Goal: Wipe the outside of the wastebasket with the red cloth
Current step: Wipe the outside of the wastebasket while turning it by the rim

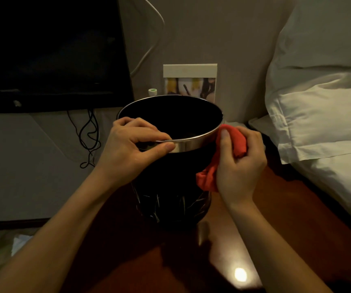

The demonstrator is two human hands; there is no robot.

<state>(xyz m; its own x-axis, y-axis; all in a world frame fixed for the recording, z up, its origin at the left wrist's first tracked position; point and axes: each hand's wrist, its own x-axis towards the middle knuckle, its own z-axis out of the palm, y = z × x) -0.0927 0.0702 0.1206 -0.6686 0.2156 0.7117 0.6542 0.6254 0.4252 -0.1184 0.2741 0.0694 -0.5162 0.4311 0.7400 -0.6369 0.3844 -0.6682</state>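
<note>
Right hand (239,163) clenched around the bunched red cloth (231,144), pressing it to the outer wall of the wastebasket (170,187) at its 3 o'clock side, just under the metal rim. Left hand (132,144) pinches that rim at 8 o'clock — thumb outside, fingers inside. The black wastebasket stands upright on a reddish-brown table (276,218) — white pillows (322,115) at 3 o'clock, a dark screen (49,51) at 10 o'clock.

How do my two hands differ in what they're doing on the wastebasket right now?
The left hand pinches the wastebasket at its metal rim; the right hand grips the red cloth. The left touches the rim bare; the right presses cloth against the outer side. Both are at rim height.
</note>
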